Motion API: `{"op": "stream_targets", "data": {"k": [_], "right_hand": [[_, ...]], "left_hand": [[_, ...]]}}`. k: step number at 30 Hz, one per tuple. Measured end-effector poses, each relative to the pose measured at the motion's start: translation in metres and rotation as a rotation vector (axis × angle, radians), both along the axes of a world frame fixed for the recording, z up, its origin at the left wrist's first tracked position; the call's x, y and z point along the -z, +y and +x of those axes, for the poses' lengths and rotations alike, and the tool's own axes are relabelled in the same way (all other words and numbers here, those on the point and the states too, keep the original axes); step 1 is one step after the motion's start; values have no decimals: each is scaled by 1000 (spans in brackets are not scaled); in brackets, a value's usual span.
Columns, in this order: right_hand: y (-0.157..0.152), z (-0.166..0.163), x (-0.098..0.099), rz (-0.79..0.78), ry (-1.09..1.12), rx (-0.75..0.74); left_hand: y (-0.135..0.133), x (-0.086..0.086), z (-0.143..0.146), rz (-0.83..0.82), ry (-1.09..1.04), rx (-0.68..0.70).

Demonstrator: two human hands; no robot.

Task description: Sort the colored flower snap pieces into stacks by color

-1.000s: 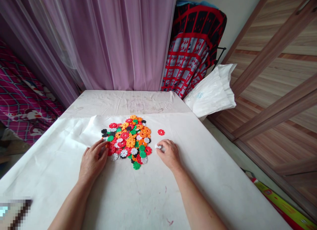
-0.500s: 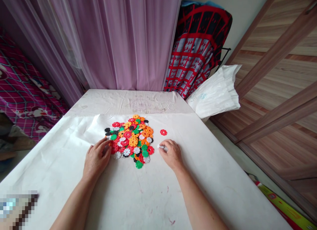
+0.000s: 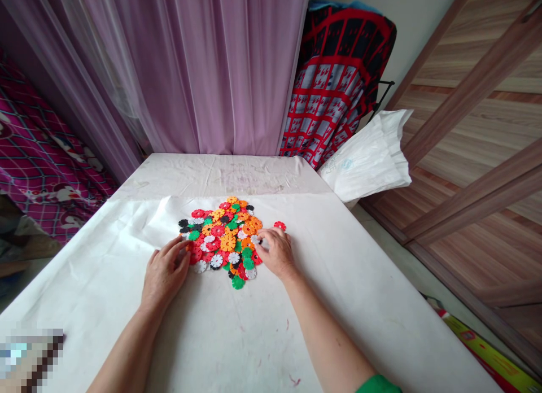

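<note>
A heap of small flower-shaped plastic discs (image 3: 224, 238) in red, orange, green, white and black lies on the white cloth of the table (image 3: 339, 302). My left hand (image 3: 165, 271) rests flat on the cloth with its fingers stretched out, the tips touching the heap's left edge. My right hand (image 3: 274, 252) is at the heap's right edge, its fingers bent and pinched on a small white disc (image 3: 256, 240). A single red disc (image 3: 279, 226) lies apart, just beyond my right hand's knuckles.
Purple curtains (image 3: 203, 71) hang behind the table. A red and black patterned cloth (image 3: 339, 82) is draped at the back right, with a white bag (image 3: 368, 156) below it. Wooden panels (image 3: 478, 156) stand along the right. A pink patterned cover (image 3: 42, 156) is on the left.
My right hand has moved left and a little forward, from the bare cloth to the heap's right edge. The left hand has stayed put.
</note>
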State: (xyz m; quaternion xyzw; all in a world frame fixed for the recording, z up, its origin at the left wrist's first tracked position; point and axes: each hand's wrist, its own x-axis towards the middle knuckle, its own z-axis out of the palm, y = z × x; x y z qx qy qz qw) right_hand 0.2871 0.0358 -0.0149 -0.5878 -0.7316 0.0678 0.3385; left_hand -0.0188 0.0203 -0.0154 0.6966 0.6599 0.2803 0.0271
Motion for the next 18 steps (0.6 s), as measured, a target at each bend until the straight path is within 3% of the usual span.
{"op": "stream_targets", "data": {"k": [7, 11, 18], "right_hand": [[1, -1, -1, -43, -30, -26], [5, -2, 1, 11, 11, -5], [-20, 39, 13, 116, 171, 125]], "left_hand": [[0, 0, 1, 13, 7, -3], [-1, -2, 2, 12, 9, 0], [1, 1, -1, 8, 17, -6]]}}
